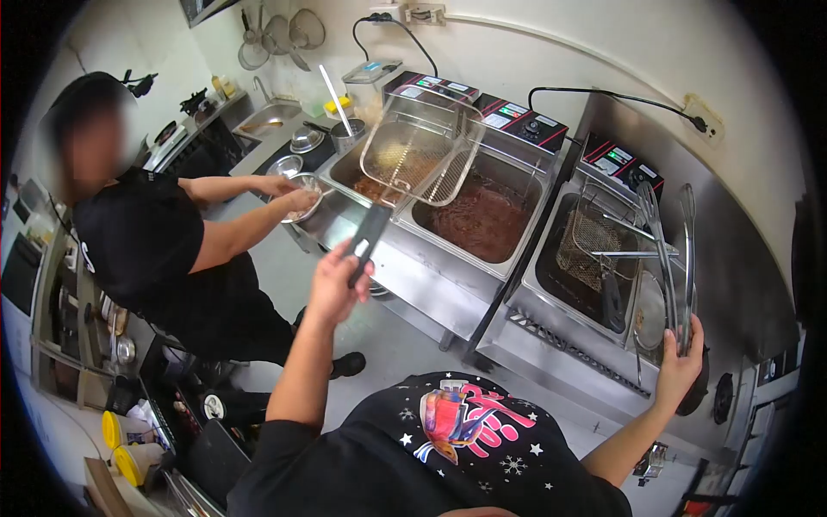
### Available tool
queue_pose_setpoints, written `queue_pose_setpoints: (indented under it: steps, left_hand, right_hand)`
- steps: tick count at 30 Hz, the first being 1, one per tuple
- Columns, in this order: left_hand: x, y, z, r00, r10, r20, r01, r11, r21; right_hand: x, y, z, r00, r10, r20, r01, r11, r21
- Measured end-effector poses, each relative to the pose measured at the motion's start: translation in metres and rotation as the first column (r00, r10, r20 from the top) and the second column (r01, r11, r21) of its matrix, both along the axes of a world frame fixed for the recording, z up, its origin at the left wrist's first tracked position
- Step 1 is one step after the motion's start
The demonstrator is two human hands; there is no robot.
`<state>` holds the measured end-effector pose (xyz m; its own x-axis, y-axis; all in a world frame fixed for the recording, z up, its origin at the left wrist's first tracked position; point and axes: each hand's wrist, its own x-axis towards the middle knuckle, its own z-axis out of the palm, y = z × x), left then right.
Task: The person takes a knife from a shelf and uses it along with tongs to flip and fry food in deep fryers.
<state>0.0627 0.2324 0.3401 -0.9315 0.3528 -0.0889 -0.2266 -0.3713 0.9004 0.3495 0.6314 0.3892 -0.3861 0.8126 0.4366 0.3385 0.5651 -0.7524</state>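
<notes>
My left hand [338,284] is closed round the black handle of a wire fryer basket [418,142]. The basket hangs raised over the divide between two oil vats, with no food visible in it. Below and right of it, the middle fryer vat [482,215] holds dark brown oil; the left fryer vat [379,181] is partly hidden and has brownish pieces in foamy oil. At the right, my right hand [680,362] grips long metal tongs [663,258], their arms apart and pointing up beside the right fryer vat [536,276].
A second fryer basket [590,246] rests in the right vat, near a round strainer [648,310]. At left, a co-worker [172,233] in black has both hands at a metal bowl [306,198]. Strainers [276,36] hang on the wall; yellow-lidded tubs [129,461] stand lower left.
</notes>
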Motion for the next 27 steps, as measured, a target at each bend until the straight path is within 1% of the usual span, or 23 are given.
queue_pose_setpoints:
  steps: [1,2,3,4,6,8,9,10,12,13,14,16,20,23,27]
  left_hand:
    - [-0.012,-0.007,0.011,0.999,-0.020,-0.026,0.021,0.999,0.035]
    - [-0.022,-0.009,0.028,1.000,0.021,-0.005,-0.021,1.000,0.003]
    - [-0.041,-0.018,0.029,1.000,0.004,-0.018,-0.004,1.000,0.021]
    - [-0.062,-0.026,0.032,0.997,-0.071,-0.040,0.073,0.997,0.034]
    - [-0.100,-0.033,0.038,0.994,-0.109,0.014,0.108,0.994,0.023]
    - [-0.129,-0.034,0.049,0.997,-0.002,0.077,0.009,0.995,-0.098]
    - [-0.144,-0.036,0.055,0.991,0.003,0.136,0.011,0.995,-0.102]
    - [-0.164,-0.040,0.055,0.984,-0.039,0.173,0.051,0.996,-0.066]
    - [-0.180,-0.039,0.073,0.976,-0.073,0.206,0.104,0.984,-0.148]
    - [-0.195,-0.038,0.070,0.989,-0.035,0.144,0.058,0.986,-0.157]
    - [-0.205,-0.036,0.074,0.990,-0.036,0.138,0.061,0.982,-0.180]
    - [-0.221,-0.034,0.080,0.991,-0.035,0.129,0.064,0.972,-0.227]
    - [-0.241,-0.023,0.087,0.980,-0.129,0.151,0.165,0.952,-0.258]
    - [-0.251,-0.016,0.081,0.975,-0.132,0.180,0.173,0.956,-0.237]
    - [-0.246,-0.021,0.069,0.981,-0.033,0.191,0.076,0.972,-0.222]
  right_hand:
    - [0.001,-0.002,0.000,1.000,-0.003,0.002,0.003,1.000,0.000]
    - [0.002,-0.002,-0.003,1.000,0.000,-0.018,0.000,1.000,0.019]
    - [0.003,-0.002,-0.008,0.999,0.004,-0.038,-0.002,0.999,0.039]
    - [0.004,-0.003,-0.010,0.998,0.007,-0.060,-0.003,0.998,0.060]
    - [0.006,-0.008,-0.010,0.998,-0.009,-0.066,0.013,0.998,0.063]
    - [0.010,-0.013,-0.010,0.998,-0.030,-0.061,0.034,0.998,0.055]
    - [0.012,-0.016,-0.009,0.998,-0.044,-0.054,0.046,0.998,0.047]
    - [0.014,-0.019,-0.009,0.997,-0.059,-0.048,0.061,0.997,0.039]
    - [0.016,-0.026,-0.006,0.994,-0.079,-0.074,0.080,0.997,0.019]
    - [0.017,-0.029,-0.006,0.992,-0.088,-0.088,0.089,0.996,0.010]
    - [0.019,-0.030,-0.007,0.992,-0.101,-0.075,0.102,0.995,0.013]
    - [0.025,-0.029,-0.010,0.991,-0.123,-0.046,0.124,0.992,0.019]
    - [0.029,-0.031,-0.012,0.988,-0.143,-0.060,0.145,0.989,0.033]
    - [0.032,-0.033,-0.013,0.986,-0.155,-0.067,0.157,0.987,0.031]
    - [0.038,-0.028,-0.019,0.986,-0.147,-0.081,0.151,0.987,0.046]
